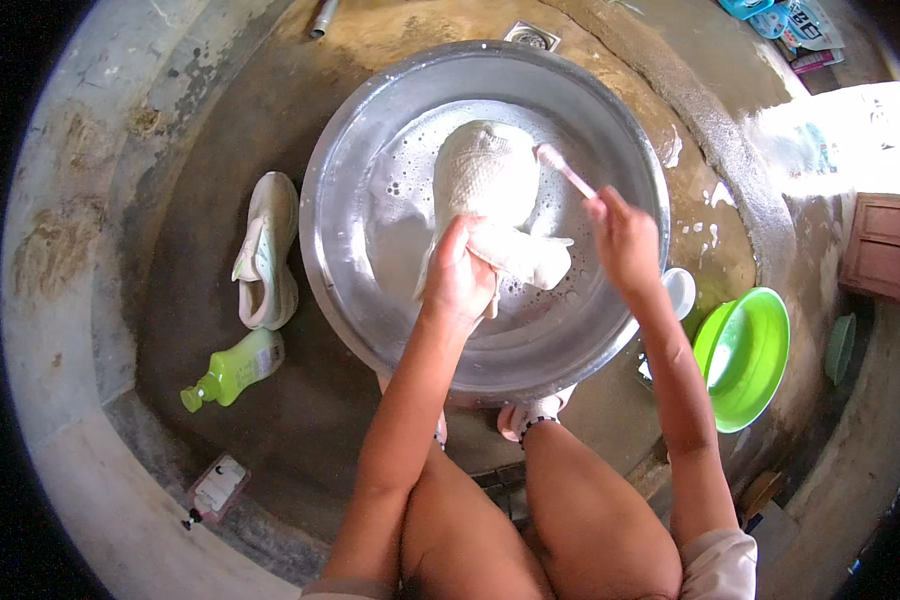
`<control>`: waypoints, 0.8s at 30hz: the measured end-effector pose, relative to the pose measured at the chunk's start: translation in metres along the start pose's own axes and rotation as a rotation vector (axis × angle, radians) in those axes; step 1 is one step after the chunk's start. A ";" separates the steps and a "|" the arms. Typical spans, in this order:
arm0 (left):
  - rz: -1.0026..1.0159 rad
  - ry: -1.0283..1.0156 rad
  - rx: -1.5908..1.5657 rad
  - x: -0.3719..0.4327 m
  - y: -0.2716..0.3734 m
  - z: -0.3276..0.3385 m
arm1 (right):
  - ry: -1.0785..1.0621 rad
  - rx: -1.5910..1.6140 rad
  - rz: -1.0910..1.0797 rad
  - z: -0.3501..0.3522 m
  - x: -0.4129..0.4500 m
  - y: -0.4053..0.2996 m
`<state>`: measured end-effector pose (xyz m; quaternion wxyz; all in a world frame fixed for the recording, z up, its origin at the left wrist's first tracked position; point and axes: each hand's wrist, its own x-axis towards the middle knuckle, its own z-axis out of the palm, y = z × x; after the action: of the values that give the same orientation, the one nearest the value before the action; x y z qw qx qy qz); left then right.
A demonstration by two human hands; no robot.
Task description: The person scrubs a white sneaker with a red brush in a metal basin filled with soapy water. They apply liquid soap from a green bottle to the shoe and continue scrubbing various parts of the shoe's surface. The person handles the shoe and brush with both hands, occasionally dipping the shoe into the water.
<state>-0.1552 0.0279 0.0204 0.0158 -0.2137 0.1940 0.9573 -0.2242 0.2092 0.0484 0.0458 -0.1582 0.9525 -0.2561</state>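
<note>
My left hand (459,276) grips a wet white textured shoe (487,172) over the middle of a large metal basin (337,285). The shoe's rounded toe points away from me, and a loose white flap hangs to the right of my fingers. Held by its thin handle, a small pinkish-white brush (566,171) is in my right hand (624,238). The brush head is at the right side of the toe; I cannot tell whether it touches. Beneath lies cloudy, soapy water (401,225) with bubbles, partly hidden by the shoe.
Left of the basin lie another white sneaker (268,255) and a green plastic bottle (232,371). At the right are a bright green basin (750,360) and a white cup (679,291). A floor drain (531,35) sits beyond the rim. My feet are under the near edge.
</note>
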 end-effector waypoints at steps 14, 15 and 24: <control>-0.210 0.022 0.513 -0.009 -0.027 -0.006 | 0.056 -0.052 -0.153 0.008 -0.001 0.000; -0.197 0.026 0.517 -0.007 -0.030 -0.011 | -0.087 -0.097 -0.301 0.011 -0.013 -0.010; 0.424 -0.004 1.454 0.009 -0.084 -0.078 | -0.005 -0.118 -0.200 -0.009 -0.006 0.010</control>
<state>-0.1224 0.0758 -0.0790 -0.0314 -0.1059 0.8133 0.5713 -0.2223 0.2235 0.0517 0.0131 -0.2555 0.9452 -0.2027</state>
